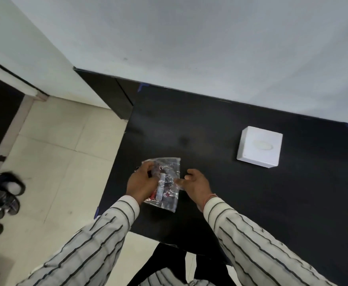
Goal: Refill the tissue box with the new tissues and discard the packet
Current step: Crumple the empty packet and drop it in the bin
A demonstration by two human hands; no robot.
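A clear plastic packet (166, 183) with red and white print lies flat on the black table (220, 124) near its front left. It looks thin and see-through, and no tissues show inside it. My left hand (141, 183) grips the packet's left side. My right hand (197, 185) pinches its right edge between thumb and fingers. A white square tissue box (259, 146) with an oval slot on top stands closed at the table's right, well apart from both hands.
A white wall runs behind the table. To the left lies a tiled floor (61, 153) with several sandals (4, 195) at the far left edge. Blue tape marks the table's corners. My dark trousers show below the table's front edge.
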